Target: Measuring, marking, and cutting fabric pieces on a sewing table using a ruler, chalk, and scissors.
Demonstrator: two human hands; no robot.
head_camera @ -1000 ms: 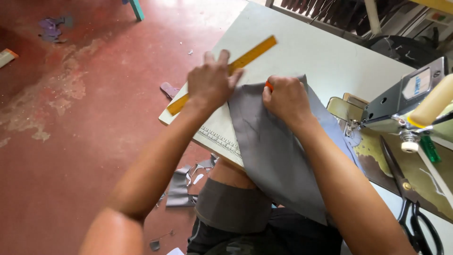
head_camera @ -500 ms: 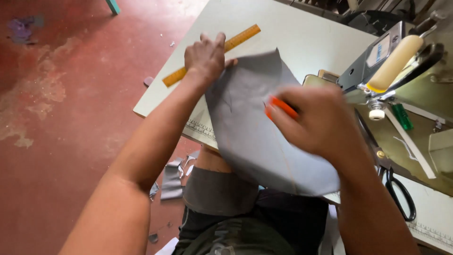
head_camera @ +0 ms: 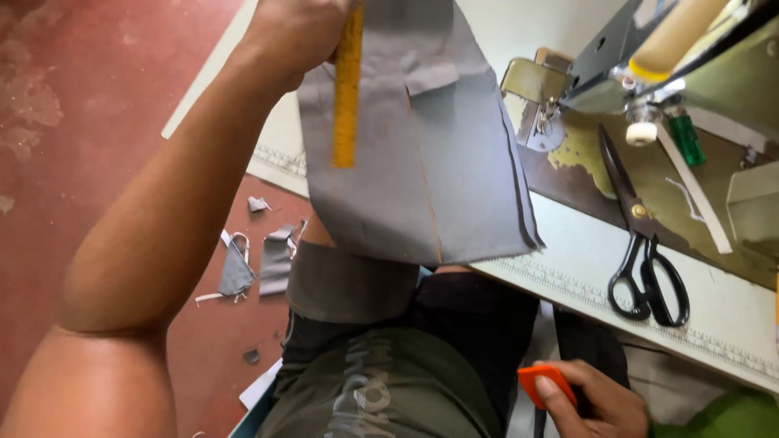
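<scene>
While left hand (head_camera: 296,32) grips yellow ruler (head_camera: 347,89) over grey cloth (head_camera: 430,162), right hand (head_camera: 596,401) pinches orange chalk (head_camera: 545,381)

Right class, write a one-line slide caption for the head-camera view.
Left hand presses a yellow ruler on grey fabric at a white sewing table; right hand holds orange chalk.

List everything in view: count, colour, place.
ruler: one, yellow, on the grey fabric, under the left hand
grey fabric: one piece, hanging over the table's near edge
scissors: one pair, black handles, on the table, right
sewing machine: one, top right
table: one, white
fabric scraps: several, grey, on the red floor
orange chalk piece: one, in the right hand
left hand: top, gripping the ruler
right hand: bottom, near the lap
</scene>
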